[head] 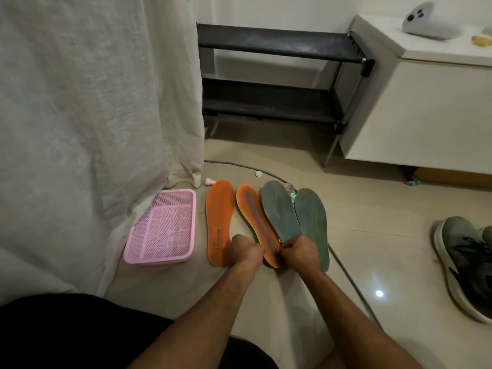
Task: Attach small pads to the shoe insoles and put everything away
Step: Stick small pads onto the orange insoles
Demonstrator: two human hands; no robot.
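1. Orange and grey-green insoles lie in a row on the pale tiled floor [359, 214]; from the person's left they are a plain orange insole [218, 217], an orange insole with a grey centre [253, 219], a first grey-green insole [279, 211] and a second grey-green insole [312, 222].
2. Both hands meet over the heel ends of the two middle insoles; the left hand [243, 250] has its fingers curled, knuckles up, at the heel of the grey-centred orange insole; what it holds is hidden, so its grip cannot be told.
3. The right hand [299, 250] is curled too, its fingertips pinched together at the edge where that insole meets the first grey-green one; a small pad may be there, but it is too small to make out.
4. A pink mesh basket [162, 227] sits just left of the plain orange insole, against a white curtain [93, 115].
5. A grey cable [346, 275] runs across the floor, passing under the grey-green insoles; a grey sneaker [466, 259] lies well apart on the right.
6. A black shoe rack [274, 75] and a white cabinet [426, 107] stand behind.
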